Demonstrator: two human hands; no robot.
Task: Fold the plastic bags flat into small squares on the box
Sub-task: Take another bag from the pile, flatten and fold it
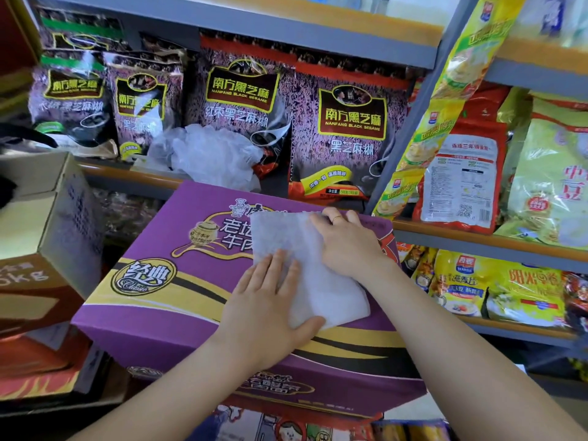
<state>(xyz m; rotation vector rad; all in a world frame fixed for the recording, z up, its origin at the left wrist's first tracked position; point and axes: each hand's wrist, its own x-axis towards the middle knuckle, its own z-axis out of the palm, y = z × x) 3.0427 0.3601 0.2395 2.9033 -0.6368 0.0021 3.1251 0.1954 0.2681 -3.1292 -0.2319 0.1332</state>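
A white translucent plastic bag (321, 281) lies flattened as a folded strip on top of the purple box (178, 281). My left hand (270, 303) lies flat on the bag's near left part, fingers straight, thumb along its lower edge. My right hand (346, 243) presses palm-down on the bag's far right part, fingers reaching its upper edge; a ring shows on one finger. A crumpled heap of more white plastic bags (210, 154) sits on the shelf just behind the box.
Purple sesame-paste packs (350, 128) stand on the shelf behind. Yellow and red cereal packs (461, 173) fill the shelves at right. An open cardboard carton (57, 211) and brown boxes (28, 303) crowd the left. A grey shelf post (410, 122) slants beside the box.
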